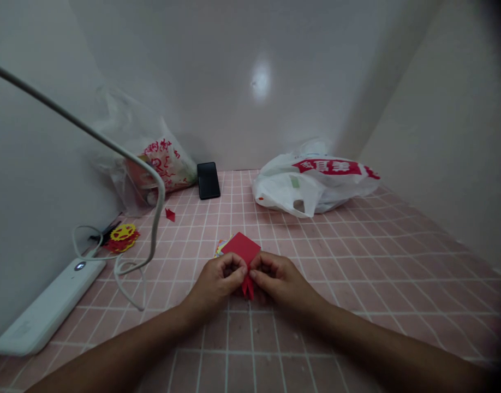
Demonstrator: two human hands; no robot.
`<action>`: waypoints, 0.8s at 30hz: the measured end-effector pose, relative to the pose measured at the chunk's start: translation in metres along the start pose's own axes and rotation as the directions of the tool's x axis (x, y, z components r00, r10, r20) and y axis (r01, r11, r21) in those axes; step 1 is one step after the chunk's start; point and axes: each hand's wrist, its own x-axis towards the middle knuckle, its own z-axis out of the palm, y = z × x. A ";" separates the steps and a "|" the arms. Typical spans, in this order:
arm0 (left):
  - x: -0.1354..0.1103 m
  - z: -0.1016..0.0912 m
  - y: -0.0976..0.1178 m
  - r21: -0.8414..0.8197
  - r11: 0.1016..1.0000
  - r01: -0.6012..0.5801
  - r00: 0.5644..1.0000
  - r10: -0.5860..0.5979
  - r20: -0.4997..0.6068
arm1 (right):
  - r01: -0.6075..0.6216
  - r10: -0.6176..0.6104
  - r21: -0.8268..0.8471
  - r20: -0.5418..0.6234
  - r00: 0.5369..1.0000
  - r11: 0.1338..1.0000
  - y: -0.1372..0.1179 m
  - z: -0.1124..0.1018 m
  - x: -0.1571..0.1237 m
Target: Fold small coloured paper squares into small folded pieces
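A folded piece of red paper (243, 249) is held just above the pink tiled surface (357, 273) in the middle of the view. My left hand (219, 280) pinches its lower part from the left. My right hand (277, 279) pinches it from the right. The fingertips of both hands meet at the narrow folded end, which points down between them. The wider flat part of the paper sticks up and away from me. A small multicoloured paper (220, 246) lies under its left edge.
A white plastic bag with red print (311, 183) lies at the back right. A black phone (208, 180) leans on the wall beside a clear bag (146, 158). At the left are a white lamp base (46, 308) with cable, red and yellow paper cutouts (121, 237), and a red scrap (170, 214).
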 end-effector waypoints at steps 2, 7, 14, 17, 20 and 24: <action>0.000 0.000 -0.001 0.023 1.000 -0.011 1.000 0.011 -0.002 | -0.014 0.014 0.034 -0.005 1.000 0.999 0.000 0.000 0.000; 0.000 0.001 -0.003 -0.019 1.000 -0.018 1.000 0.018 0.009 | -0.048 0.049 0.082 -0.007 0.999 0.995 0.000 0.001 0.001; 0.002 0.001 -0.002 -0.008 1.000 0.011 1.000 -0.011 0.027 | -0.055 0.055 0.088 0.000 0.998 0.995 -0.003 0.001 0.002; 0.002 0.000 -0.002 0.024 0.999 0.021 0.999 -0.022 0.049 | -0.040 0.040 0.087 -0.001 0.999 0.995 -0.003 0.000 0.001; 0.001 0.000 -0.002 0.015 0.998 0.054 0.996 -0.055 0.073 | -0.021 0.022 0.064 -0.009 1.000 0.998 -0.002 -0.001 0.000; 0.001 -0.002 -0.001 -0.068 0.994 0.087 0.991 -0.079 0.111 | -0.009 0.009 0.077 0.000 1.000 0.997 0.001 -0.003 0.001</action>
